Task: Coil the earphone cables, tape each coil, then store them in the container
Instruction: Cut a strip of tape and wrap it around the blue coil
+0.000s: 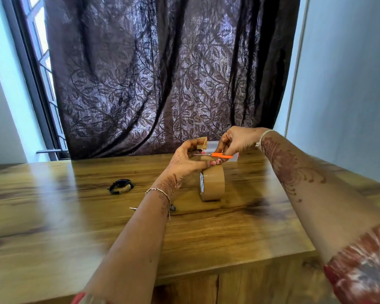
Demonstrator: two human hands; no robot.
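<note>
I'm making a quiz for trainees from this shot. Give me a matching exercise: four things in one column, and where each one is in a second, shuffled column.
Things:
1. tape roll
2. orange-handled scissors
3. taped earphone coil
4. tape strip

Places:
A. held in the right hand
B. pinched by the left hand
C. standing on edge on the table
D. lying flat on the table, off to the left

Pairs: 1-C, 2-A, 3-D, 4-B

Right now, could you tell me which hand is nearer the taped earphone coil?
Left. The left hand, pinching the tape strip, is raised to the right of the earphone coil; the right hand, holding the scissors, is farther right.
</note>
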